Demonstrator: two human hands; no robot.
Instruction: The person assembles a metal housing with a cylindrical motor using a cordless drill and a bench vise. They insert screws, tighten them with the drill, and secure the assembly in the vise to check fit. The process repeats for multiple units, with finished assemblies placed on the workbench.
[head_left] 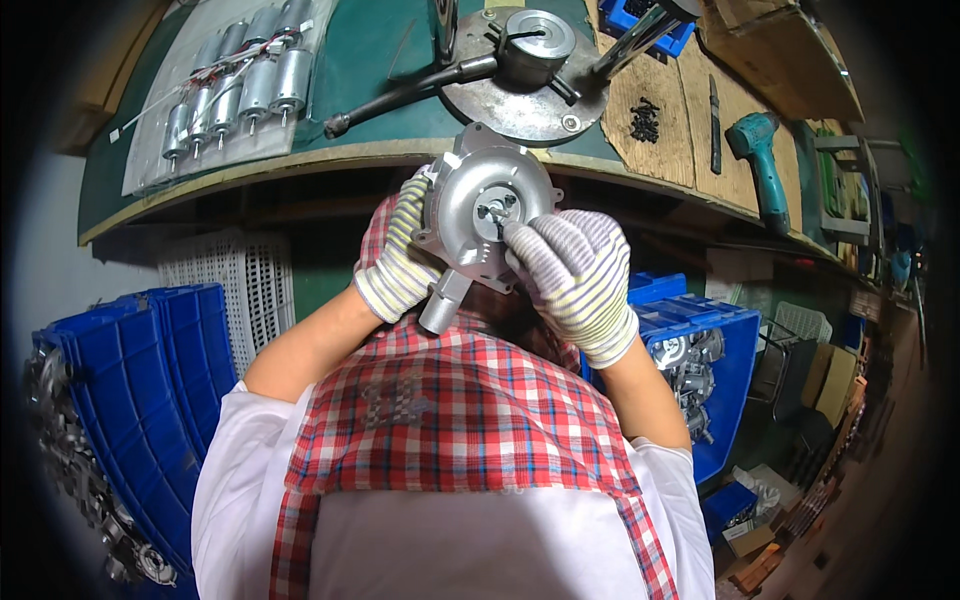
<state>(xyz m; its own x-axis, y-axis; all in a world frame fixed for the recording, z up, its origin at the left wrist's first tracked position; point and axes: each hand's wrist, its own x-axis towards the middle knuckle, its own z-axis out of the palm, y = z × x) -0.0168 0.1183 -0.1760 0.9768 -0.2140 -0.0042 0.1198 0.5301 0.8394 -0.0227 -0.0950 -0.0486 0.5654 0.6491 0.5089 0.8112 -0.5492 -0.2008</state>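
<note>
Head view: a red plaid apron (450, 420) is worn over a white shirt (400, 550). Past the apron, a silver metal housing (462, 200) is held up near the front edge of the green-topped bench (380, 50), its pipe stub (447, 305) pointed back at the apron. Its left side is gripped by the left hand (405, 245), striped glove worn, partly closed, fingers mostly hidden. The right hand (578, 265), similarly gloved, is curled, fingertips bunched at the housing's centre hub (495, 210); whether a small part is pinched there cannot be told. At left, stacked blue crates (130, 350) are seen beside a white perforated crate (255, 290). At right, metal castings (690, 370) are held in another blue crate (735, 400). On the bench, a round metal base (500, 115) is placed beyond the housing. Silver motors (240, 95) are laid on a pale sheet (148, 165) at left. At right, black screws (645, 120) are heaped on a brown board (670, 160), near a slim black tool (715, 125) and a teal power drill (760, 165).
</note>
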